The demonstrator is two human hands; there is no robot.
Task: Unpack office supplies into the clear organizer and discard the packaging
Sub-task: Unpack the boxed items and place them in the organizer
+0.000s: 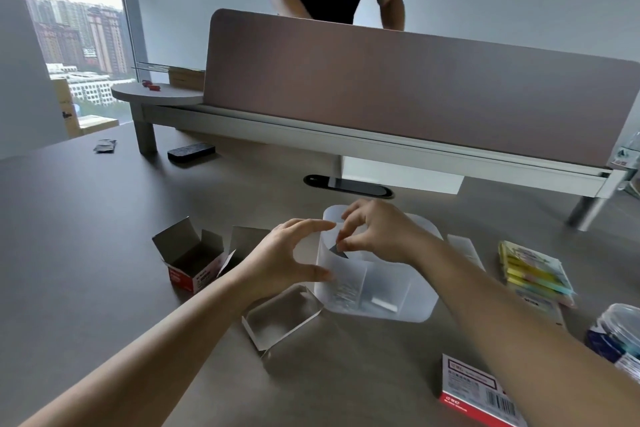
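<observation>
Right hand (pixel 375 232) pinches a small dark piece (pixel 338 250) over the clear organizer (pixel 415 308); left hand (pixel 284 258) cups its wall, fingers spread; best lower it in before letting go.

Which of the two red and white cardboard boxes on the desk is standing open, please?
The red and white box left of the clear organizer, its top flaps raised. The other box, near the right forearm, lies flat and closed, barcode up.

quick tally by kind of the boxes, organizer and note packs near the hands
cardboard boxes: 2 (open red box, flat red box)
clear box: 1
clear organizer: 1
sticky note stack: 1
total: 5
</observation>
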